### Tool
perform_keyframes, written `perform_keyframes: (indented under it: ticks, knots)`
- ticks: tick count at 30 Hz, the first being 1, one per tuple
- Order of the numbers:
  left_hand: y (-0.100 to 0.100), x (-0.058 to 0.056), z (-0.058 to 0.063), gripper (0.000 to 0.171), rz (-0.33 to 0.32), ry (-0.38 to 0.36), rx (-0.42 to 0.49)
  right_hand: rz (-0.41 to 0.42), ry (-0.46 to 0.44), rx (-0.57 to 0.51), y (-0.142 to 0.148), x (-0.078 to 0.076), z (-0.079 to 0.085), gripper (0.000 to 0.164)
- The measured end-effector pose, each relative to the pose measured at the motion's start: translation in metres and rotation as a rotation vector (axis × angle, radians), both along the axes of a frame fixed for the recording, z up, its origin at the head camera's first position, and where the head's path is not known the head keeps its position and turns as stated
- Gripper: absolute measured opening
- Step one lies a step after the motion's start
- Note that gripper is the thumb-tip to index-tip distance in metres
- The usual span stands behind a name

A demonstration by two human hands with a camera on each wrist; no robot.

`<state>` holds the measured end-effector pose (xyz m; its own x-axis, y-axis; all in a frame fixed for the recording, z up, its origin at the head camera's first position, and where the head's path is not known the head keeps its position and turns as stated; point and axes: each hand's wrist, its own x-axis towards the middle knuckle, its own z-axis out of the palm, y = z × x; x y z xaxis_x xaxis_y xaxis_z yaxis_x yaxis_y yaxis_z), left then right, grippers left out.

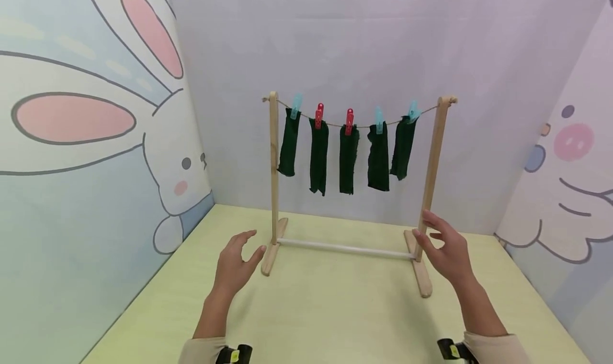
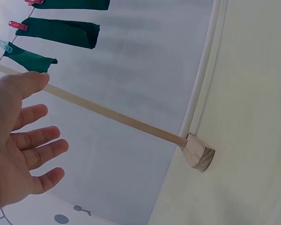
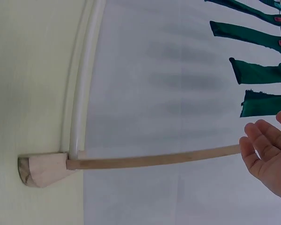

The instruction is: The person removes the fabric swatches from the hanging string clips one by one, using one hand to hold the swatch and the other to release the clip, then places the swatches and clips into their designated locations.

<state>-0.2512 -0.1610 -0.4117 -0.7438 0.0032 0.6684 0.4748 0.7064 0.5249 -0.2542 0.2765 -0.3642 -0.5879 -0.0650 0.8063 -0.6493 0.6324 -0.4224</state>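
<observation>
A small wooden drying rack stands on the table, its left post (image 1: 274,167) and right post (image 1: 433,172) joined by a string and a white bottom rod (image 1: 345,248). Several dark green cloth strips (image 1: 348,162) hang from the string, pinned by red clothespins (image 1: 349,122) and light blue clothespins (image 1: 379,120). My left hand (image 1: 235,263) is held in the air beside the left foot (image 1: 275,247), fingers spread and loosely bent, holding nothing. My right hand (image 1: 445,249) overlaps the lower right post in the head view, fingers loosely bent with nothing between them.
The rack's right foot (image 1: 421,276) points toward me on the pale yellow table (image 1: 335,311). Behind it rises a plain light wall (image 1: 335,50). Side panels carry a cartoon rabbit (image 1: 167,156) on the left and a pink-nosed character (image 1: 574,146) on the right.
</observation>
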Motion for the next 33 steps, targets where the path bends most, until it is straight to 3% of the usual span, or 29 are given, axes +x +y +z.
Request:
perform_keyframes:
  ticks: [6,11,20,27,31,33]
  knots:
    - [0.016,-0.006,-0.005,0.039,-0.025,0.021,0.087,0.036,-0.002,-0.049,-0.038,0.014,0.020,0.045]
    - [0.031,-0.011,-0.004,0.036,-0.056,-0.004,0.179,0.096,0.006,-0.047,-0.049,0.004,0.020,0.043]
    - [0.042,-0.029,0.015,0.033,-0.074,-0.049,0.274,0.194,-0.025,-0.090,-0.068,-0.013,0.035,0.041]
    - [0.043,-0.043,0.031,0.035,-0.121,-0.102,0.372,0.178,-0.007,-0.021,-0.085,-0.020,0.056,0.039]
    - [0.044,-0.054,0.035,0.035,-0.137,-0.153,0.420,0.221,-0.035,0.007,-0.091,-0.026,0.066,0.040]
    - [0.045,-0.060,0.037,0.036,-0.146,-0.170,0.454,0.247,-0.037,0.011,-0.090,-0.036,0.066,0.041]
